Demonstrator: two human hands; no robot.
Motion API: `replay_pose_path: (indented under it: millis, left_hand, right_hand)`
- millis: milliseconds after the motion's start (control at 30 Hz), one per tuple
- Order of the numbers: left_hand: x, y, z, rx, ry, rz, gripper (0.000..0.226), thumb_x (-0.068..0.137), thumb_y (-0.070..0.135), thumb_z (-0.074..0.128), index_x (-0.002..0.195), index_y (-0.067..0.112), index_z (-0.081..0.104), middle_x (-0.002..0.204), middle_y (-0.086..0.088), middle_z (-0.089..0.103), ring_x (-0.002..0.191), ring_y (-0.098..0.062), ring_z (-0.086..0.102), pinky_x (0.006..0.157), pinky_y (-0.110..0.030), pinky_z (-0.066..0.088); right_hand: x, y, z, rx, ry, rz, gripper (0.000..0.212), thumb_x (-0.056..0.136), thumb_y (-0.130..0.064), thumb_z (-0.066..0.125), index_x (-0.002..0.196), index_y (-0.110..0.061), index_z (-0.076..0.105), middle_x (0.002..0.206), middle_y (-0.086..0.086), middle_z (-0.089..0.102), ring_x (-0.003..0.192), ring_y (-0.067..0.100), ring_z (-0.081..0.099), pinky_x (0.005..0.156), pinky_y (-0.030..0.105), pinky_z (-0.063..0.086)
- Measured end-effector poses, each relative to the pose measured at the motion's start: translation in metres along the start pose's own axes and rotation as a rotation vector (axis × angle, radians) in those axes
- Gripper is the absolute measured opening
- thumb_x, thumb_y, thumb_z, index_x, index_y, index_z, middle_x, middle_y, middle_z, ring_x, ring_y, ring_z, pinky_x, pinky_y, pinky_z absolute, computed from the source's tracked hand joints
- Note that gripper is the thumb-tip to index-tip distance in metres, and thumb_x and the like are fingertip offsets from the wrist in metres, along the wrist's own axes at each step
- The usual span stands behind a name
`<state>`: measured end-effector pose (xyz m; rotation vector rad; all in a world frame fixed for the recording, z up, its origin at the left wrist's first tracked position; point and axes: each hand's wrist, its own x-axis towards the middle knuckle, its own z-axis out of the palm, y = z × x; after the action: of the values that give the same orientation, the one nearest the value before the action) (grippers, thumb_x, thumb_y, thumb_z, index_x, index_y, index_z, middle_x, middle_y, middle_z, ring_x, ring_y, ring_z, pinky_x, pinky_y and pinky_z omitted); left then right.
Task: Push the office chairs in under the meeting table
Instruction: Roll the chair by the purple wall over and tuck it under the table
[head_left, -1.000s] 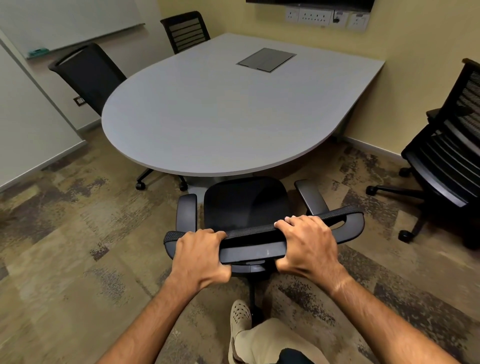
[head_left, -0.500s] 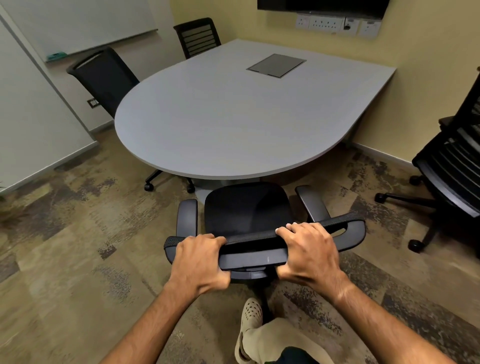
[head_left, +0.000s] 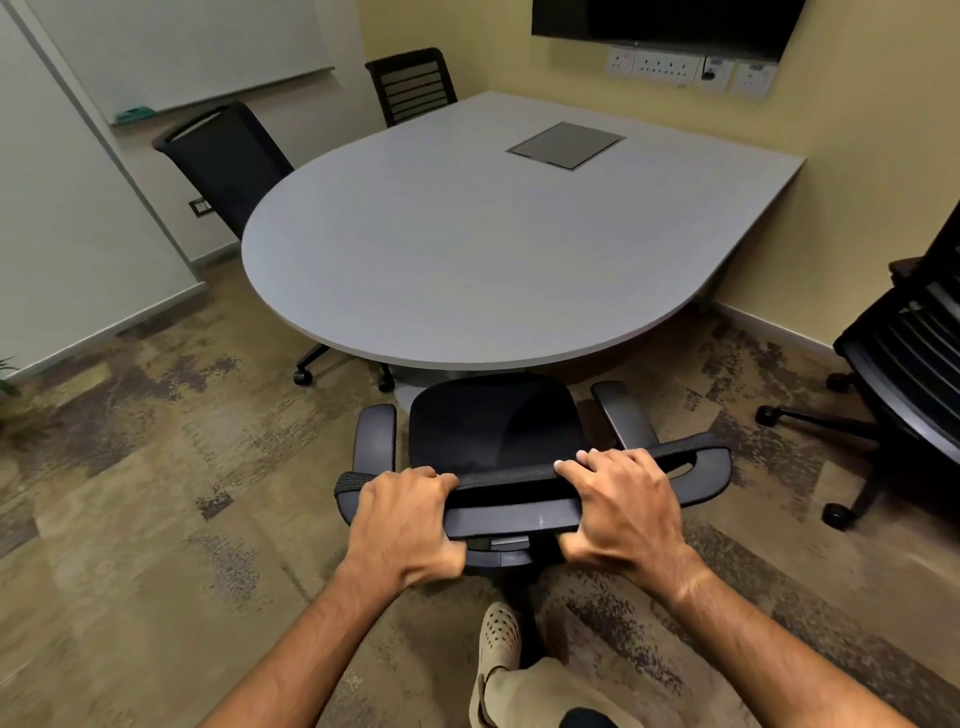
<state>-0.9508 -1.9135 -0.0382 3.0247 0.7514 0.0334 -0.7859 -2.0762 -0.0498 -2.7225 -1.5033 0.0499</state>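
The held chair (head_left: 496, 431) is pushed closer to the desk (head_left: 467, 260); its seat front now reaches the desk's edge.

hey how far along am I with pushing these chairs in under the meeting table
Done: the two chairs on the far left, one and another, already sit tucked against the table. In hand: your left hand and right hand grip the backrest of the near chair, whose seat front is just at the table edge. Left: the chair at the right stands away from the table.

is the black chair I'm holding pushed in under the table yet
Mostly out. The black mesh office chair has only its seat's front edge at the grey table rim.
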Motion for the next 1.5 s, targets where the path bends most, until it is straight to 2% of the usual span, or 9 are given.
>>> replay_pose_path:
  millis: [200,333,567,700,900,1100,1333,1500]
  left_hand:
    - [0.016,0.004,0.004,0.024,0.002,-0.017,0.047,0.046,0.048,0.050,0.083,0.025,0.067,0.063,0.009,0.051,0.056,-0.019,0.053,0.047,-0.026,0.024]
    - [0.029,-0.005,0.005,0.016,0.000,-0.031,0.045,0.046,0.047,0.051,0.082,0.025,0.066,0.060,0.008,0.047,0.054,-0.019,0.050,0.047,-0.026,0.028]
    - [0.048,-0.025,0.005,0.018,-0.021,-0.024,0.048,0.048,0.050,0.053,0.088,0.027,0.067,0.066,0.009,0.051,0.061,-0.018,0.054,0.053,-0.028,0.038]
    - [0.058,-0.033,0.004,0.019,-0.025,-0.029,0.052,0.050,0.049,0.053,0.095,0.028,0.068,0.071,0.008,0.056,0.065,-0.019,0.057,0.054,-0.028,0.042]
    - [0.079,-0.035,0.004,0.029,-0.009,-0.018,0.056,0.050,0.048,0.052,0.100,0.027,0.068,0.073,0.009,0.056,0.066,-0.019,0.057,0.055,-0.028,0.033]
    - [0.101,-0.049,0.004,0.020,-0.014,-0.027,0.061,0.052,0.050,0.052,0.106,0.026,0.067,0.081,0.008,0.060,0.072,-0.021,0.060,0.061,-0.031,0.046]
    - [0.122,-0.056,0.006,0.027,0.010,-0.009,0.057,0.053,0.051,0.051,0.101,0.025,0.067,0.078,0.008,0.058,0.069,-0.019,0.058,0.058,-0.029,0.039]
    - [0.126,-0.060,0.004,0.012,0.022,-0.006,0.062,0.054,0.054,0.047,0.103,0.024,0.068,0.082,0.006,0.061,0.073,-0.021,0.060,0.065,-0.033,0.049]
  right_hand:
    - [0.018,0.010,-0.003,-0.010,0.007,-0.016,0.059,0.051,-0.050,0.047,0.098,-0.021,0.069,0.088,0.002,0.070,0.081,0.023,0.064,0.079,0.037,0.046]
    - [0.031,0.008,-0.001,-0.018,0.028,-0.016,0.051,0.055,-0.048,0.047,0.094,-0.023,0.067,0.077,-0.003,0.064,0.074,0.019,0.060,0.077,0.036,0.043]
    - [0.051,0.000,0.002,-0.028,0.062,-0.022,0.047,0.056,-0.046,0.049,0.091,-0.021,0.067,0.067,-0.003,0.057,0.063,0.019,0.054,0.070,0.035,0.041]
    - [0.063,-0.003,0.000,-0.030,0.070,-0.035,0.052,0.054,-0.046,0.046,0.094,-0.021,0.068,0.068,-0.002,0.058,0.065,0.021,0.056,0.071,0.036,0.041]
    - [0.084,0.004,-0.004,-0.024,0.068,-0.027,0.059,0.055,-0.045,0.036,0.099,-0.022,0.068,0.071,-0.003,0.061,0.068,0.020,0.057,0.075,0.037,0.042]
    - [0.108,0.004,-0.003,-0.055,0.062,-0.044,0.058,0.059,-0.046,0.036,0.104,-0.023,0.065,0.068,-0.006,0.052,0.064,0.017,0.050,0.074,0.036,0.039]
    - [0.129,0.010,-0.005,-0.051,0.069,-0.043,0.060,0.057,-0.046,0.036,0.102,-0.022,0.067,0.064,-0.006,0.050,0.060,0.017,0.047,0.070,0.035,0.039]
    - [0.135,0.009,-0.005,-0.049,0.067,-0.040,0.060,0.059,-0.047,0.039,0.107,-0.023,0.067,0.068,-0.006,0.052,0.064,0.017,0.049,0.073,0.036,0.041]
